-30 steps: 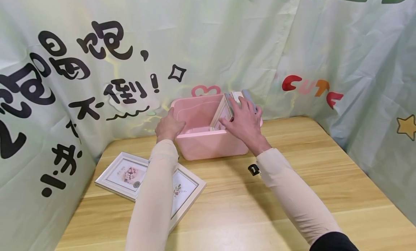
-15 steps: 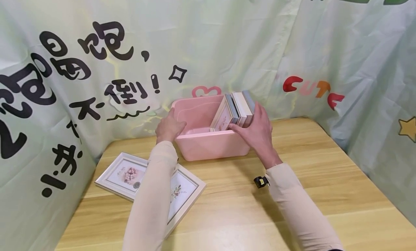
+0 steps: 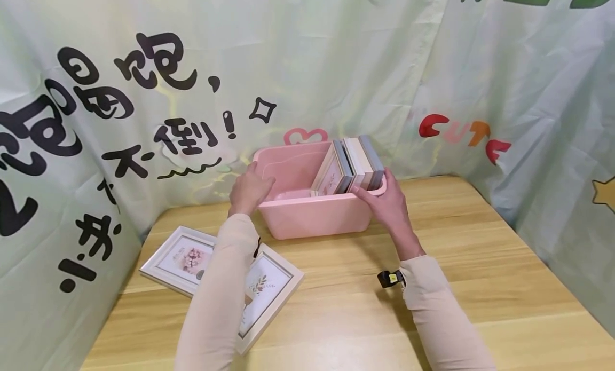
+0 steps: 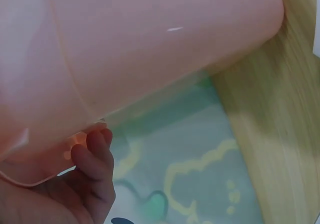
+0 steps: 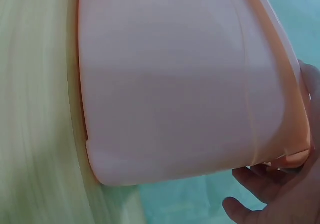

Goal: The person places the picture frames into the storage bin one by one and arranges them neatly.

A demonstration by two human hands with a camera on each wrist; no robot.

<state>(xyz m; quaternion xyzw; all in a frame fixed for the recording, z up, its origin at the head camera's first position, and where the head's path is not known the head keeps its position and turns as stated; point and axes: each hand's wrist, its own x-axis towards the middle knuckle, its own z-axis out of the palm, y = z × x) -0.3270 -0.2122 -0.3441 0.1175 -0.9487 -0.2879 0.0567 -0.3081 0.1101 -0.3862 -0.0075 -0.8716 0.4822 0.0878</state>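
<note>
"Where is the rectangular pink plastic bin [image 3: 314, 219]?"

"Toward the back of the light wood-grain worktop [image 3: 341, 323], near a pale green cloth backdrop with black lettering [image 3: 346, 72]."

"Is anyone holding it?"

"Yes, at both ends. The left hand [image 3: 250, 190] grasps its left end, fingers curled under the edge. The right hand [image 3: 390, 204] grasps the right end, thumb at the front edge."

"What's inside?"

"A row of rectangular white, cream and blue-grey frames [image 3: 357, 160], on edge, side by side in the right half."

"And outside?"

"A silvery-white rectangular frame with a pink flower print [image 3: 191, 259] and a cream rectangular frame with a leafy sprig print [image 3: 267, 286] lie flat on the worktop, front left of the bin. The beige left sleeve [image 3: 213, 307] crosses them, so I can't tell whether they touch."
</note>
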